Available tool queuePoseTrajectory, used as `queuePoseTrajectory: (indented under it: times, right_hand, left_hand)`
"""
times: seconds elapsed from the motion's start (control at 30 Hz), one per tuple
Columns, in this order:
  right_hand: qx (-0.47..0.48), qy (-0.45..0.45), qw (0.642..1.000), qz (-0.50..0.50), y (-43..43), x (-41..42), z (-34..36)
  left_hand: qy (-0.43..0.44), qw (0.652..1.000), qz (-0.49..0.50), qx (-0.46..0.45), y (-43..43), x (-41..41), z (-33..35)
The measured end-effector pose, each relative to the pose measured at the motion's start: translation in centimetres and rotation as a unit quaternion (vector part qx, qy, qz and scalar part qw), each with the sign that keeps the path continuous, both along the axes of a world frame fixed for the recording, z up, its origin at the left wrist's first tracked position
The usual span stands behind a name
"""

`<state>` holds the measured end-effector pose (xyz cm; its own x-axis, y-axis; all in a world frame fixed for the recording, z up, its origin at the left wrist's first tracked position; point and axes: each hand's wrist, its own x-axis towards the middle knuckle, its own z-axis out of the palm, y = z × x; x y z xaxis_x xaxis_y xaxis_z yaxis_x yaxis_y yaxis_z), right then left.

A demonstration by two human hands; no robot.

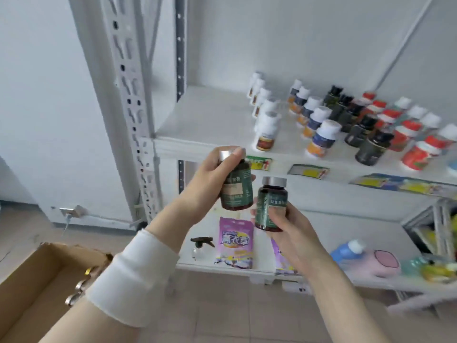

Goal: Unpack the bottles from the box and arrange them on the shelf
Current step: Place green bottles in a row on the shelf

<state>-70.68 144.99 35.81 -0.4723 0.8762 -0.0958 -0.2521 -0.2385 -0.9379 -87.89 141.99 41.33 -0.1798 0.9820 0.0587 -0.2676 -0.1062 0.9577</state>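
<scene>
My left hand (210, 177) grips a dark brown bottle with a green label and silver cap (237, 186), held up in front of the white shelf (205, 120). My right hand (284, 226) holds a second bottle of the same kind (271, 204), slightly lower and to the right. An open cardboard box (37, 280) sits at the lower left, with a few silver bottle caps (81, 285) showing beside my left forearm. Several rows of bottles (346, 120) stand on the right part of the shelf; its left part is bare.
A perforated white upright (133, 107) frames the shelf's left side. On the lower shelf lie a spray bottle (201, 246), purple pouches (236, 240), a blue bottle (346, 251) and a pink item (380, 263). Price tags (308, 171) hang on the shelf edge.
</scene>
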Motion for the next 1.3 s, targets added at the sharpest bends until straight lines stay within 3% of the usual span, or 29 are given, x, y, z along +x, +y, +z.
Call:
queuePoseTrajectory:
  times: [0.3, 0.57, 0.77, 1.0, 1.3]
  right_hand:
    - [0.045, 0.005, 0.989, -0.143, 3.4, 22.7, 4.0]
    - [0.082, -0.007, 0.973, -0.215, 9.3, 36.6, 6.7]
    - [0.128, -0.092, 0.952, -0.263, 18.9, 43.7, 10.1]
    - [0.14, -0.21, 0.932, -0.26, 30.6, 49.6, 14.0]
    - [0.111, -0.275, 0.94, -0.171, 45.7, 55.4, 15.1]
  left_hand:
    - [0.116, 0.986, -0.115, 0.025, 7.2, 21.9, 4.7]
    - [0.194, 0.966, -0.165, 0.051, 16.2, 33.6, 7.7]
    - [0.225, 0.95, -0.19, 0.102, 26.5, 41.0, 10.7]
    - [0.31, 0.923, -0.175, 0.145, 38.8, 47.1, 14.2]
    - [0.337, 0.926, -0.157, 0.069, 53.9, 53.2, 12.9]
